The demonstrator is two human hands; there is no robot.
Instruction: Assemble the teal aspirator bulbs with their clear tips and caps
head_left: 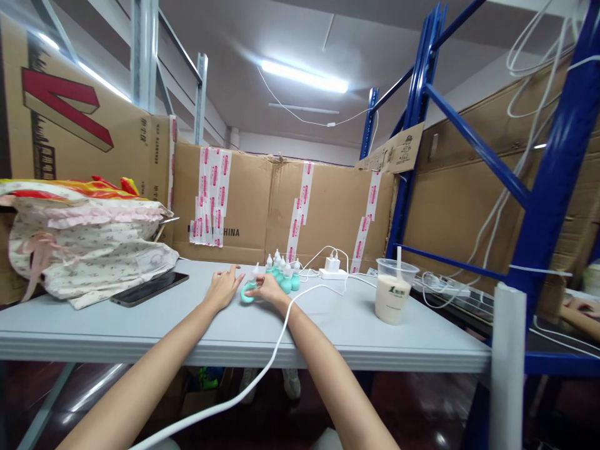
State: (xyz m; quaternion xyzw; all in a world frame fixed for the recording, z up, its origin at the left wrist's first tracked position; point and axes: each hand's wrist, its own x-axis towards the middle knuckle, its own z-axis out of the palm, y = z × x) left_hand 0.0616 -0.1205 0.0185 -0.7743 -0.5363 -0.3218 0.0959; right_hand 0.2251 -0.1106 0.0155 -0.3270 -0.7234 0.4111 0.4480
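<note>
A small teal bulb [246, 295] with a clear pointed tip is tilted at the table's middle, and the fingers of my right hand [270, 290] are closed on its side. My left hand [224, 287] is just left of the bulb, fingers apart and nothing in them. Behind my right hand, several similar teal bottles [285, 284] with clear pointed tips stand upright in a cluster. The right fingers hide part of the held bulb.
On the grey table [328, 331] stand a cup of milky drink [394, 297] with a straw and a white charger [332, 267]. A white cable [281, 340] crosses my right forearm. To the left lie a phone [150, 289] and a flowered cloth bag [94, 244]. Cardboard [253, 187] walls the back.
</note>
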